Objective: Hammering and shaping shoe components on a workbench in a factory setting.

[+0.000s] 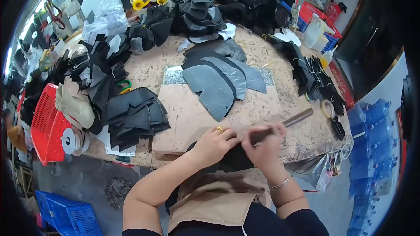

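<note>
- The black piece (236,159) sits at the counter's (308,137) near edge, partly hidden beneath my hands.
- My left hand (214,146) pinches it, the thumb out of sight.
- My blurred right hand (267,148) closes on a brown bar (299,117), whose inner end I can't make out.
- Beyond, grey pieces (212,89) overlap, covering one another.

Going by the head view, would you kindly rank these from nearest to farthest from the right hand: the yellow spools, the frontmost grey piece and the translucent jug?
From the right hand:
1. Frontmost grey piece, ahead and left.
2. Translucent jug, far right.
3. Yellow spools, far left.
</note>
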Tool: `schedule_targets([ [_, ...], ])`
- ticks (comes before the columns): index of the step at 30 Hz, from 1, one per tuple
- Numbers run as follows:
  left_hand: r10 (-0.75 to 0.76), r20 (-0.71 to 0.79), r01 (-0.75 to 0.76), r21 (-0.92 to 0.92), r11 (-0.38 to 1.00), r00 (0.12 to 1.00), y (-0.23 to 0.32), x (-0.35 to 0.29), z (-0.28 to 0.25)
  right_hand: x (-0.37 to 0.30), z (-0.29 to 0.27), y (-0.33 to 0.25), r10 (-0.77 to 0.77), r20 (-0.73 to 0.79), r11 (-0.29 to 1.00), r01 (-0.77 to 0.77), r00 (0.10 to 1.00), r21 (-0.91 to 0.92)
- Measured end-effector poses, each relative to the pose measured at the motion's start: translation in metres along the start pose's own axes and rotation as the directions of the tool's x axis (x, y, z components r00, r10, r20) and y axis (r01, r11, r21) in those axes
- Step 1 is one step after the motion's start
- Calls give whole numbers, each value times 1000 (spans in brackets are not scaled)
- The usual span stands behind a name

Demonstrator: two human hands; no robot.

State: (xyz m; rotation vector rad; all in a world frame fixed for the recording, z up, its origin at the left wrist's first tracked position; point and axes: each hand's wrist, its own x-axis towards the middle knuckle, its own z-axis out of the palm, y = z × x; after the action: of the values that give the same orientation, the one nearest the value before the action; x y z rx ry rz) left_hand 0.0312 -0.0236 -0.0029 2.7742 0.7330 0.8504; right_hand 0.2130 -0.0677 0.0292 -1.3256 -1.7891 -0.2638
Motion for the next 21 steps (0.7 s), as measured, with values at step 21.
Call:
schedule_targets([
  [21, 31, -9, -30, 68, 997, 999, -6, -11, -5, 5, 9, 8, 17, 32, 997, -19, 999, 80],
])
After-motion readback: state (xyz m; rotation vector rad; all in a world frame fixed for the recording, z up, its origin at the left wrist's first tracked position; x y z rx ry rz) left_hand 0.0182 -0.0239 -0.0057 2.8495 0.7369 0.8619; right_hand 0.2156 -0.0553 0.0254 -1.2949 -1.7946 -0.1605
